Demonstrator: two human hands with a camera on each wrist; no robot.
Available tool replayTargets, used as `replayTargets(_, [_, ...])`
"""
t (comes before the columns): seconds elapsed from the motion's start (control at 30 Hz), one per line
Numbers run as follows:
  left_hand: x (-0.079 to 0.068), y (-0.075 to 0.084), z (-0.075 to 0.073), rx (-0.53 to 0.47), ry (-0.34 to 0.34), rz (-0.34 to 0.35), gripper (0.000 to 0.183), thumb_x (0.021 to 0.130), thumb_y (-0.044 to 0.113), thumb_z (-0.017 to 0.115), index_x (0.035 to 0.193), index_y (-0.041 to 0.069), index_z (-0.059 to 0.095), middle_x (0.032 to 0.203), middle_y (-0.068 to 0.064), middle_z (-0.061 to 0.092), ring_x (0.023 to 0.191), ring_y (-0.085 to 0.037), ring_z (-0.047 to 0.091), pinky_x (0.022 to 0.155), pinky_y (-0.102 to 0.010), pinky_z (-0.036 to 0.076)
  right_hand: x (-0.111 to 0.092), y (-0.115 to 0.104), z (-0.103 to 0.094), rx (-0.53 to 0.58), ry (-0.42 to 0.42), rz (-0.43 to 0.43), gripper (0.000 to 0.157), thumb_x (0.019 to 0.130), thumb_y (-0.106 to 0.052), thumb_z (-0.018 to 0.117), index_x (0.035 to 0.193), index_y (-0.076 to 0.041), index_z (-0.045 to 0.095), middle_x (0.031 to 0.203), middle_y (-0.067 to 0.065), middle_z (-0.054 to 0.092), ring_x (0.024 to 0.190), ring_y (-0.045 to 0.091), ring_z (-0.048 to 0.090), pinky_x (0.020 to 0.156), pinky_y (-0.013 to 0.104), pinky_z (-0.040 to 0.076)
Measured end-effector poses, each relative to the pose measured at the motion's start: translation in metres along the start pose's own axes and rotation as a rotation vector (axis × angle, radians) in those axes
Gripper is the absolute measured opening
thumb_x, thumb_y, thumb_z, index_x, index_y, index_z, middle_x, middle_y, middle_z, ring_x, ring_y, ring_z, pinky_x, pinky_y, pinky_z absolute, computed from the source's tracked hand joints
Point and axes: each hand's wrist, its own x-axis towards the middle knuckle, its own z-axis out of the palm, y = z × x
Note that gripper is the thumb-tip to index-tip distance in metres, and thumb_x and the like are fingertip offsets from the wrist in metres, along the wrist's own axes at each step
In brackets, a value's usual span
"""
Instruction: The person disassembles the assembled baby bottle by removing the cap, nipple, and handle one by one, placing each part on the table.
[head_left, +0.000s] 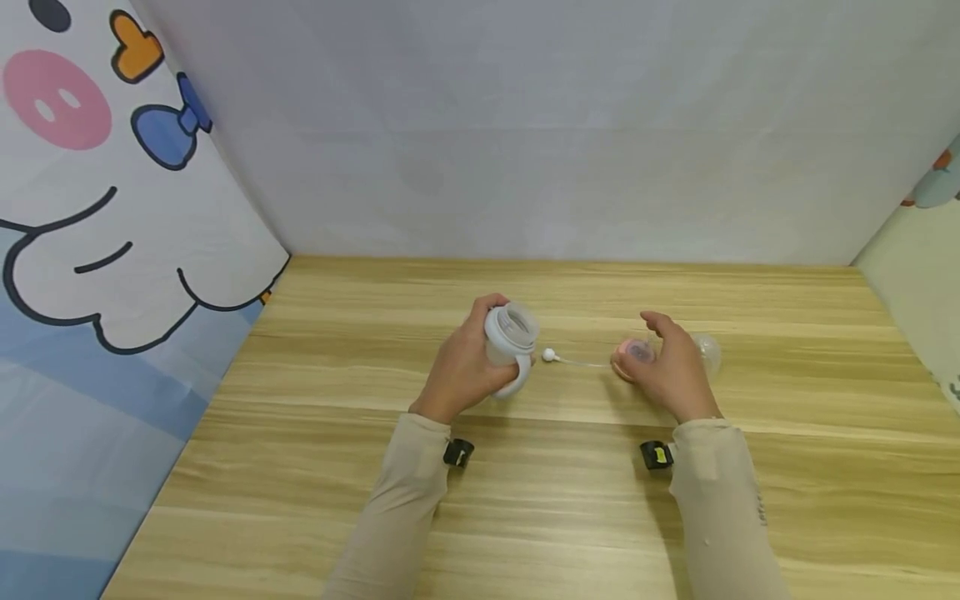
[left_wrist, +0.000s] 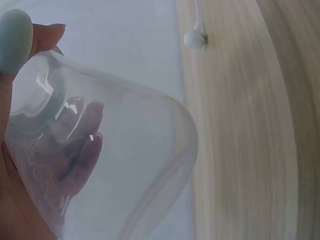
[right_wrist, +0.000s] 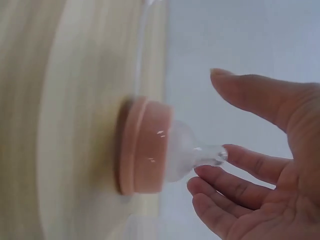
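Note:
My left hand [head_left: 463, 367] grips a clear baby bottle [left_wrist: 135, 130] by its side, raised and tilted, its mouth uncovered. A pale handle [head_left: 522, 377] sticks out from the bottle's collar. On the table, a pink screw ring [right_wrist: 149, 145] stands with its clear teat [right_wrist: 182, 150] pointing up. Around the teat is my right hand [head_left: 675, 371], thumb spread wide from the fingers, fingertips right at the teat's tip. From the ring a thin straw runs left across the wood to a small white ball [head_left: 550, 355].
A clear dome-shaped cap [head_left: 708, 355] sits just right of my right hand, partly hidden by it. The wooden table [head_left: 555, 517] meets a pale cloth wall [head_left: 540, 167] at the back. A cartoon-printed cloth [head_left: 150, 275] hangs along the left side.

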Motion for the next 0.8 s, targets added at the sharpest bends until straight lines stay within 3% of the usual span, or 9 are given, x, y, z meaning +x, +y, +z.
replayTargets(0.2, [0.000, 0.002, 0.000, -0.008, -0.009, 0.010, 0.080, 0.074, 0.014, 0.082, 0.141, 0.018, 0.040, 0.121, -0.010, 0.066, 0.095, -0.028, 0.066, 0.078, -0.047, 0.056, -0.005, -0.010, -0.005, 0.026, 0.053, -0.087, 0.064, 0.093, -0.028, 0.069, 0.148, -0.003, 0.046, 0.149, 0.028, 0.047, 0.137, 0.049, 0.043, 0.108, 0.065, 0.037])
replayTargets(0.47, [0.000, 0.002, 0.005, 0.005, -0.021, 0.016, 0.079, 0.072, 0.013, 0.081, 0.140, 0.018, 0.041, 0.118, -0.009, 0.067, 0.090, -0.027, 0.065, 0.075, -0.045, 0.055, -0.007, -0.027, 0.006, 0.197, 0.091, -0.110, 0.062, 0.096, -0.043, 0.064, 0.145, -0.008, 0.049, 0.148, 0.019, 0.052, 0.139, 0.042, 0.045, 0.116, 0.055, 0.036])
replayTargets(0.8, [0.001, 0.006, 0.005, 0.003, -0.025, 0.045, 0.079, 0.073, 0.011, 0.080, 0.141, 0.018, 0.040, 0.119, -0.009, 0.066, 0.090, -0.027, 0.065, 0.075, -0.045, 0.056, -0.013, -0.051, 0.015, 0.275, 0.130, -0.196, 0.053, 0.096, -0.039, 0.065, 0.138, -0.008, 0.057, 0.143, 0.014, 0.059, 0.135, 0.034, 0.053, 0.116, 0.049, 0.039])
